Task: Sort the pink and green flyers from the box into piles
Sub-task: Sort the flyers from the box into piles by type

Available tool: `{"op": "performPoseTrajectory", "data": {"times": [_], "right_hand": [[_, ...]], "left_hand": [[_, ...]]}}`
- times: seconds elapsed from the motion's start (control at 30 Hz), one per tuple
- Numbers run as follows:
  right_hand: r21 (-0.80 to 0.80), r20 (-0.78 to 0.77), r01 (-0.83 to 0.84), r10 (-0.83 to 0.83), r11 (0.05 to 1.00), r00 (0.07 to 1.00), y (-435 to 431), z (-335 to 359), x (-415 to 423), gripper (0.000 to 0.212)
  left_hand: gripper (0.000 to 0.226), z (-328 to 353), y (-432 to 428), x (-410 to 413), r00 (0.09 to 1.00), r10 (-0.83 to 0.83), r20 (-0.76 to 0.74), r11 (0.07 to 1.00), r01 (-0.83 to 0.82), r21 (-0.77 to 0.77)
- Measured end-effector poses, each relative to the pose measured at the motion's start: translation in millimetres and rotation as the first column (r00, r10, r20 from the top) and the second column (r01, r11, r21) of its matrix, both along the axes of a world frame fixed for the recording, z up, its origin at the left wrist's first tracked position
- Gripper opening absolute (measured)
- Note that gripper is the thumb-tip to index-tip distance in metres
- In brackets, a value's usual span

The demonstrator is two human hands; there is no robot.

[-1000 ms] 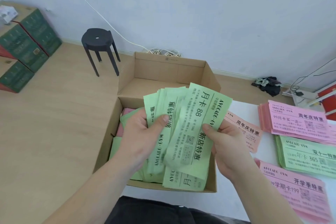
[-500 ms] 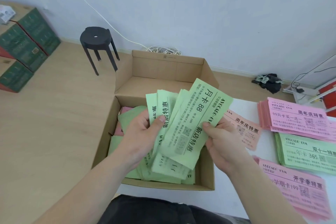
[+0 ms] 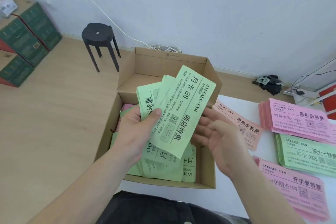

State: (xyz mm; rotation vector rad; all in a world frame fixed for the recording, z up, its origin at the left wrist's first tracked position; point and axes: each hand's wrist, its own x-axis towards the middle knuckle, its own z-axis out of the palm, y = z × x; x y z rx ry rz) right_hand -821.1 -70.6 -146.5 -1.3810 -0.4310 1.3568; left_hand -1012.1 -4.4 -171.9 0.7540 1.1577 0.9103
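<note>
Green flyers (image 3: 183, 112), a fanned bundle of them, hang above the open box (image 3: 163, 60), roughly over its middle, with their lower ends reaching toward its near wall. The left hand (image 3: 138, 129) pinches the fan from the box's left side, thumb pressed flat on the printed faces and fingers behind the paper, out of view. The right hand (image 3: 218, 136) hovers over the box's right wall with fingers loosely spread, gripping nothing. Its fingertips lie at the top sheet's right edge, and I cannot tell whether they touch the paper.

These are thin paper sheets, so I judge them light, floppy and slick against each other. A fan pinched at 1 spot could slide apart and spill back into the box. The top sheet is best taken at its free right edge or upper corner, thumb above and finger beneath, then peeled sideways while the left thumb pins the rest.

Inside the box, left of the holding hand, a few pink flyers (image 3: 127, 107) show. Right of the box, on the white table (image 3: 236, 102), 1 salmon flyer (image 3: 241, 125) lies just beside its wall. Further right are a far pink pile (image 3: 298, 120), a green pile (image 3: 309, 154) and a near pink pile (image 3: 294, 191). Beyond the box's far left corner stands a black stool (image 3: 98, 32).
</note>
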Motion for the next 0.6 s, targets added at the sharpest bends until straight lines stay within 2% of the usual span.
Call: {"op": "performPoseTrajectory", "data": {"times": [0.07,0.17,0.23,0.33,0.4,0.47,0.53,0.57,0.6], "right_hand": [[0.004,0.069,0.004,-0.004,1.000,0.998,-0.7,-1.4,-17.3,0.024],[-0.043,0.161,0.141,-0.132,0.989,0.978,0.7,-13.2,-21.7,0.012],[-0.075,0.237,0.153,-0.132,0.985,0.963,3.2,-17.2,-13.6,0.008],[-0.077,0.407,0.126,-0.084,0.989,0.909,5.3,-18.3,4.4,0.011],[-0.075,0.453,0.082,-0.039,0.994,0.890,7.1,-15.6,16.2,0.014],[-0.066,0.487,0.079,-0.037,0.995,0.873,9.0,-12.5,26.3,0.021],[-0.045,0.556,0.089,-0.049,0.995,0.830,11.5,-9.7,34.7,0.024],[-0.042,0.589,0.084,-0.043,0.996,0.807,12.5,-7.9,36.9,0.025],[-0.043,0.619,0.068,-0.027,0.997,0.785,13.3,-6.2,37.4,0.025]], "left_hand": [[0.019,-1.0,-5.0,3.6,1.000,0.007,0.015,1.000,-0.007,-0.024],[0.022,-2.3,-11.1,1.4,0.999,0.028,0.046,0.997,-0.025,-0.071],[0.023,-4.7,-12.5,-4.6,1.000,0.009,0.028,0.996,-0.007,-0.087],[0.019,-13.0,-8.4,-21.6,0.982,-0.075,-0.171,0.996,0.066,-0.060],[0.019,-17.6,-6.0,-30.7,0.941,-0.122,-0.316,0.993,0.115,-0.041],[0.030,-19.1,-5.5,-37.9,0.867,-0.075,-0.493,0.994,0.104,0.032],[0.039,-20.4,-3.4,-43.2,0.763,0.008,-0.646,0.972,0.145,0.183],[0.036,-21.2,-1.9,-43.6,0.682,0.005,-0.731,0.943,0.241,0.231],[0.039,-21.4,-0.6,-41.4,0.569,-0.060,-0.820,0.909,0.371,0.190]]}}
